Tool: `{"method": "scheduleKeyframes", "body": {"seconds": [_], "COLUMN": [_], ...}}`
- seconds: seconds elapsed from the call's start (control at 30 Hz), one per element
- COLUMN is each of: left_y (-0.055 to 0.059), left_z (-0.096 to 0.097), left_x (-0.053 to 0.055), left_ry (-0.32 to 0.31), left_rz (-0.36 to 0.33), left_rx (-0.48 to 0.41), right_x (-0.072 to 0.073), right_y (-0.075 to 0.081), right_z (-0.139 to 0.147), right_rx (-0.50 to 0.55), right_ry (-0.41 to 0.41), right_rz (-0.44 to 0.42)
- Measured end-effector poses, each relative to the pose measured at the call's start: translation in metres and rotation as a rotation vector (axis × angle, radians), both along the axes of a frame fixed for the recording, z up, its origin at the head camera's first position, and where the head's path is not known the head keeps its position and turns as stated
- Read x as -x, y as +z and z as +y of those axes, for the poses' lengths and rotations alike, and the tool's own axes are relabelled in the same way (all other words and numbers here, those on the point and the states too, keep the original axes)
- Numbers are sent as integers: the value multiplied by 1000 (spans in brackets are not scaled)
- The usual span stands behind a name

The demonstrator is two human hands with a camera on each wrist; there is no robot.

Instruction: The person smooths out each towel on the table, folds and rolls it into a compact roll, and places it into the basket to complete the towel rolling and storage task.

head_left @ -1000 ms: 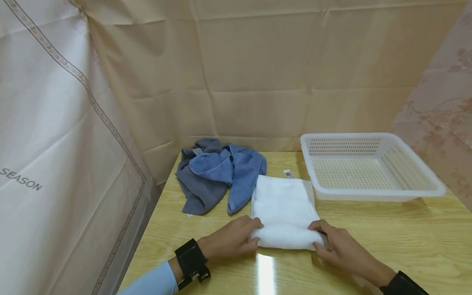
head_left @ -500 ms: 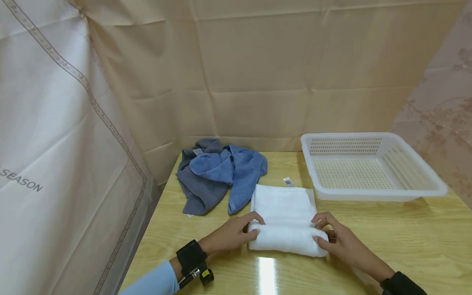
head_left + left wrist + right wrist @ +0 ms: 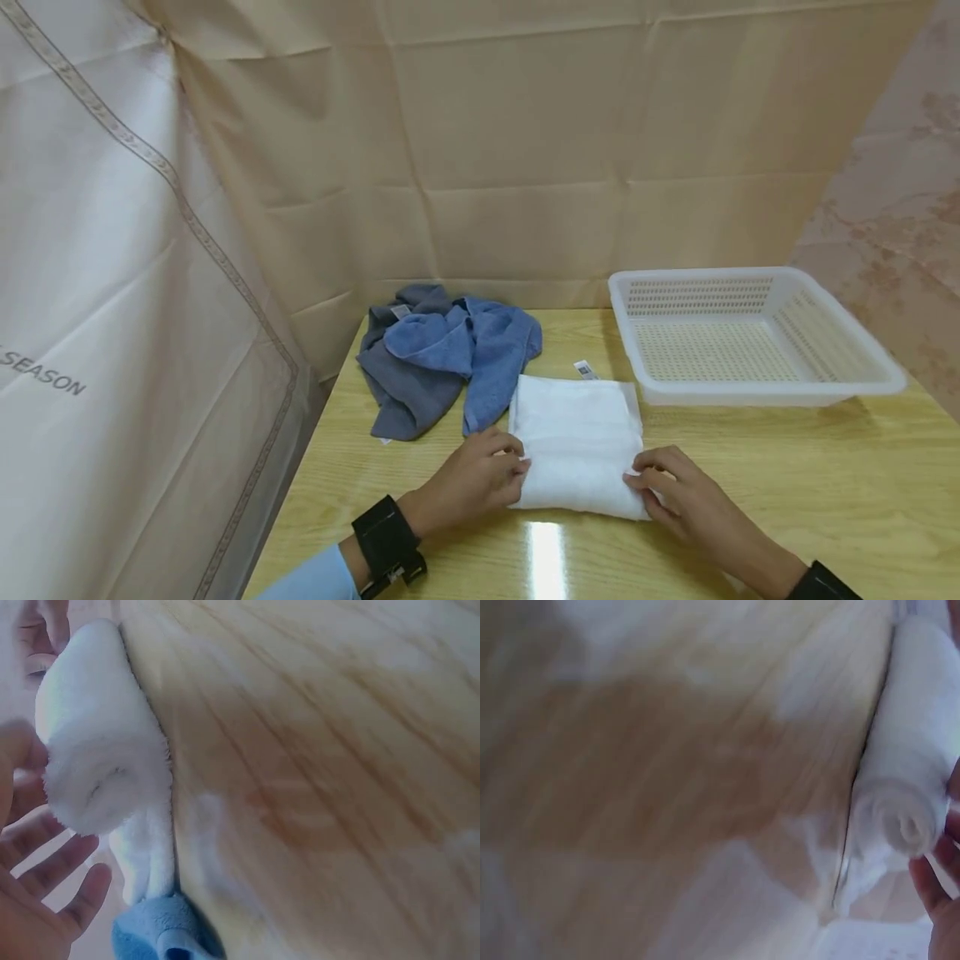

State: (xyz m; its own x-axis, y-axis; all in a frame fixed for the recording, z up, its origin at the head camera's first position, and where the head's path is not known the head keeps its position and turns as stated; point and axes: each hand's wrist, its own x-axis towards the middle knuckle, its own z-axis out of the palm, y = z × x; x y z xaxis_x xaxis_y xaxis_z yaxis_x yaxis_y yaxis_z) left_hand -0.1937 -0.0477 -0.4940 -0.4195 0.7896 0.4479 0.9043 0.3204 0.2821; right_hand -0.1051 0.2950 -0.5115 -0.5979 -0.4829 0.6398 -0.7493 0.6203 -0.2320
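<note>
The white towel (image 3: 577,442) lies on the wooden table (image 3: 772,467) between the two hands, its near end rolled up and the rest flat behind the roll. The left hand (image 3: 476,473) is at the roll's left end, its fingers loosely spread and not closed around it. The right hand (image 3: 686,500) touches the other end — fingertips against the spiral, fingers relaxed rather than clamped. Just beside the towel, to the left, a blue cloth (image 3: 501,354) lies bunched over a grey one (image 3: 416,404); near its far right corner stands a white plastic basket (image 3: 772,389).
</note>
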Motion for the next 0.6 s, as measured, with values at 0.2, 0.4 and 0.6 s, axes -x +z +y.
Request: {"method": "scheduleKeyframes", "body": {"seconds": [0.2, 0.4, 0.6], "left_y": [1, 1, 4], "left_z": [-5, -5, -2], "left_x": [-3, -5, -9], "left_ry": [-7, -6, 19], "left_rz": [83, 134, 141], "left_rx": [147, 196, 216], "right_x": [0, 3, 0], "right_y": [2, -5, -3], "right_z": [2, 1, -4], "right_rx": [-103, -164, -197], "right_ry": [-7, -14, -89], "right_rz": [2, 68, 57]}}
